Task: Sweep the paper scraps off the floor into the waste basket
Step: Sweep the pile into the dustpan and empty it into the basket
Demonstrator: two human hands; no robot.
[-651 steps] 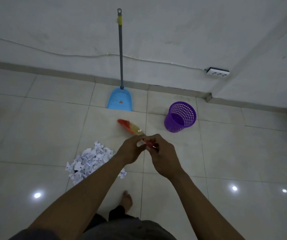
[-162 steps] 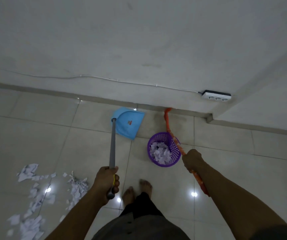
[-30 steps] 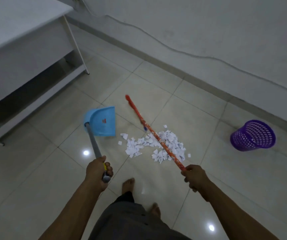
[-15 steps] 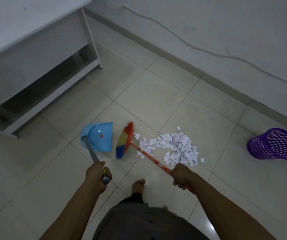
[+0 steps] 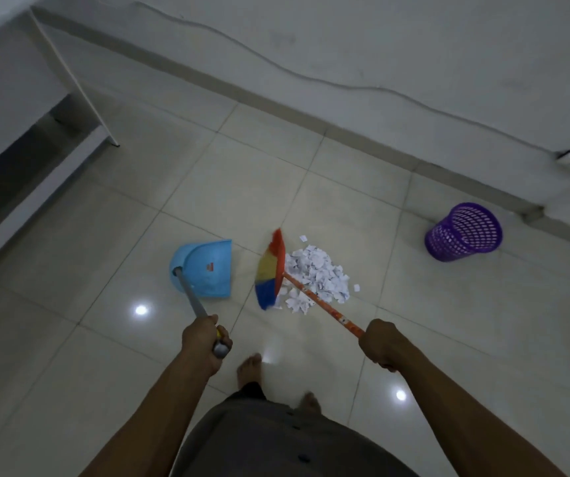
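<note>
Two fists at work: left hand (image 5: pixel 204 344) clenches dustpan handle (image 5: pixel 192 302); right hand (image 5: pixel 381 346) grips broom (image 5: pixel 271 270) beside paper scraps (image 5: pixel 318 278).

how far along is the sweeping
Done: the paper scraps sit mostly in one pile against the broom head. In hand: left hand grips the dustpan handle, right hand the broom. Left: the dustpan holds no scraps; the pile has not reached the waste basket.

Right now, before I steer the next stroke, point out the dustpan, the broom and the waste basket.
dustpan (image 5: pixel 209 270): head view, on the blue pan's flat floor.
broom (image 5: pixel 267 273): head view, on the coloured bristles.
waste basket (image 5: pixel 462 241): head view, on its purple mesh wall.
</note>
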